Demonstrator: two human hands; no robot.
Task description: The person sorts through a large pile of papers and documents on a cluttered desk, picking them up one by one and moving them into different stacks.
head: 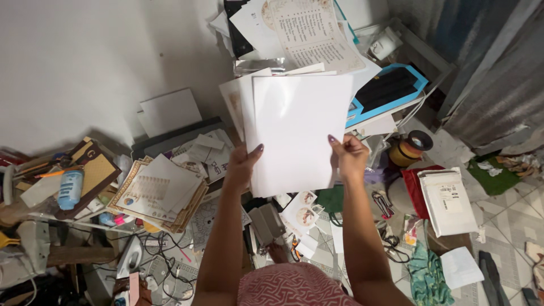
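Note:
I hold up a stack of white paper sheets (297, 127) in front of me with both hands. My left hand (243, 167) grips the lower left edge, thumb on the front sheet. My right hand (348, 156) grips the lower right edge, thumb also on the front. The front sheet is blank; behind it a few sheets stick out at the left and top. Both forearms rise from the bottom of the view.
A printed sheet (311, 31) and papers lie beyond the stack. A pile of bordered certificates (158, 192) lies at left, near a blue bottle (71, 190). A blue-edged black device (388, 90), a tape roll (411, 147) and a white parcel (450, 201) sit at right. Cables cover the tiled floor.

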